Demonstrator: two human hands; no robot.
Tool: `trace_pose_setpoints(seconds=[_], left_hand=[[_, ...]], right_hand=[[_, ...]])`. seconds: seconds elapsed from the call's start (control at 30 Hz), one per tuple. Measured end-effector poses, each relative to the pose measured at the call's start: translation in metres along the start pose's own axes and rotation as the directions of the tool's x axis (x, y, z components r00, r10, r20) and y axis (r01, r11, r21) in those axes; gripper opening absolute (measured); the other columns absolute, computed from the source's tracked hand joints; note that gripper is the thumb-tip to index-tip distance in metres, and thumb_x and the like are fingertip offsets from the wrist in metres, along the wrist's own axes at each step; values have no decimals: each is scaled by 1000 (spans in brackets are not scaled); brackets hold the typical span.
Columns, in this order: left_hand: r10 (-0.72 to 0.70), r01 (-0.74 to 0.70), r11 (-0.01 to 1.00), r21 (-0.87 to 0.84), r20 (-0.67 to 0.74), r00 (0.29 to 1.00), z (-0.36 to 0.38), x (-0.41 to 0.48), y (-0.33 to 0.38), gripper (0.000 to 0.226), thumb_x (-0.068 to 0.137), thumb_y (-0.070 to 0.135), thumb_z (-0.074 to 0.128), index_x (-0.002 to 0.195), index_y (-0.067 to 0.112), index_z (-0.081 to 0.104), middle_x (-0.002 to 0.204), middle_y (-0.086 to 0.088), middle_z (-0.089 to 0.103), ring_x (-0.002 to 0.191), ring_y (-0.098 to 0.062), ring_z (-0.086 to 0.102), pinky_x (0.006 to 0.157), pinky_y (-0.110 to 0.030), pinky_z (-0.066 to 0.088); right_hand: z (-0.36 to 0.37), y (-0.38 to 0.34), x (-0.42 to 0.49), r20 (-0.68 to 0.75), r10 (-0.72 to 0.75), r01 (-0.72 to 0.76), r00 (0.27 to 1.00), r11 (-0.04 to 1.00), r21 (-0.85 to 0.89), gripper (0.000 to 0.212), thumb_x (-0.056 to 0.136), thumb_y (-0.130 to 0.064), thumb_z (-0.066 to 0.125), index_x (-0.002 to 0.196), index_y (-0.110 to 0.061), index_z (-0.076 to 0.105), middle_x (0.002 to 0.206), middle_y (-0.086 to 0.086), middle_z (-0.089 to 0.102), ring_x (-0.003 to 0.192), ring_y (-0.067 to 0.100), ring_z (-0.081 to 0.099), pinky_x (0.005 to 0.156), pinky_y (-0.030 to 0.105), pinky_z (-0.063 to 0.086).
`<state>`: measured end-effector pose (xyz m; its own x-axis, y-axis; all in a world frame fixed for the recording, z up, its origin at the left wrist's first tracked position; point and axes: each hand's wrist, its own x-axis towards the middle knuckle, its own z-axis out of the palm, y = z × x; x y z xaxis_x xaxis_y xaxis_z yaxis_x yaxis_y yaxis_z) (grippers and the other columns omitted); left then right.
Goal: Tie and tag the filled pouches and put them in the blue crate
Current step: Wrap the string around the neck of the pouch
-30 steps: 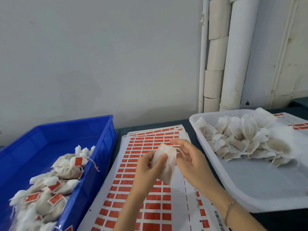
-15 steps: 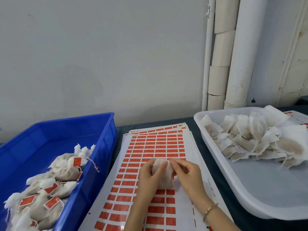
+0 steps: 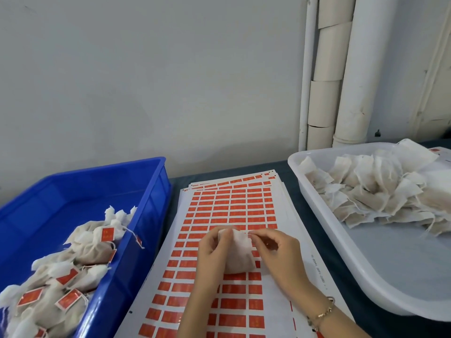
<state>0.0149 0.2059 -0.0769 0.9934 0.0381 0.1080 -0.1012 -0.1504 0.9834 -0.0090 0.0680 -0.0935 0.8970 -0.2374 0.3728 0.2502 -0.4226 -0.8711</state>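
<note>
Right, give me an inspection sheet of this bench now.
Surface: dark table, stacked label sheets in the middle.
Job's things: blue crate at left holding tagged pouches; white tray at right holding untagged pouches; one pouch in hand.
Clutter: nothing seen.
Grippers: left hand grips the pouch; right hand pinches its top.
Cables: nothing seen.
Surroundings: grey wall, white pipes behind the tray.

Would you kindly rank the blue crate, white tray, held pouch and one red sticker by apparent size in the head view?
1. Blue crate and white tray: alike, both cut off by the frame, so unranked.
2. Pouch.
3. Red sticker.
</note>
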Motion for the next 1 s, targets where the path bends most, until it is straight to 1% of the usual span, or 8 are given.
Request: trace_pose_setpoints(seconds=[0.17,0.3,0.6,0.73,0.83,0.87,0.93,1.0], left_hand=[[-5,-11,992,128,121,993,4,-2,5,8,83,42,68,83,34,67,83,42,58,85,19,52,67,-16,39],[-22,-5,986,164,158,987,4,-2,3,14,82,43,70,81,29,71,81,26,66,82,5,59,67,-18,41],[-11,-17,988,154,179,984,3,-2,3,12,83,41,70,76,32,74,81,23,69,84,9,59,68,-20,41],[-59,57,997,44,53,997,2,-1,5,9,82,41,69,76,36,73,80,38,62,85,-2,58,66,-20,42],[-47,47,999,5,109,993,2,-5,13,26,83,38,68,68,59,66,72,49,54,85,-2,54,66,-19,40],[-51,52,999,-8,112,992,2,-6,13,26,82,38,69,67,60,65,72,48,55,85,-3,53,66,-19,39],[-74,77,997,-25,110,991,2,-3,8,6,79,41,70,74,40,73,82,32,66,92,-8,57,69,-20,42],[-42,44,999,-16,125,991,2,-2,6,11,83,37,68,84,27,72,92,14,70,96,-12,61,74,-23,46]], right_hand=[[0,0,1,-30,-57,55,998,997,-57,18,83,-27,69,101,-29,70,98,-20,63,88,-4,61,76,1,44],[0,-1,0,-36,-113,109,993,991,-83,20,83,-22,70,103,-24,72,99,-13,66,86,-2,61,76,-2,42],[0,-2,-2,-87,-193,188,977,980,-64,29,83,-15,69,112,-15,70,104,-13,63,93,-7,58,81,-1,41],[0,-1,-1,-56,-179,177,982,984,-32,29,83,-31,65,109,-22,70,104,-13,67,92,-2,63,80,4,47],[1,-2,-1,-43,-148,147,988,988,-36,25,80,-39,63,104,-33,69,100,-18,66,89,-2,64,77,6,49],[2,-2,-1,-40,-136,135,990,990,-36,23,80,-40,64,102,-34,68,99,-18,67,87,0,64,74,7,51],[2,-2,-1,-34,-115,115,993,993,-20,16,82,-38,66,98,-39,65,98,-21,67,87,0,64,72,9,52],[2,-3,0,-7,-78,79,997,995,64,16,87,-30,67,97,-42,63,98,-28,66,95,-3,62,75,9,51]])
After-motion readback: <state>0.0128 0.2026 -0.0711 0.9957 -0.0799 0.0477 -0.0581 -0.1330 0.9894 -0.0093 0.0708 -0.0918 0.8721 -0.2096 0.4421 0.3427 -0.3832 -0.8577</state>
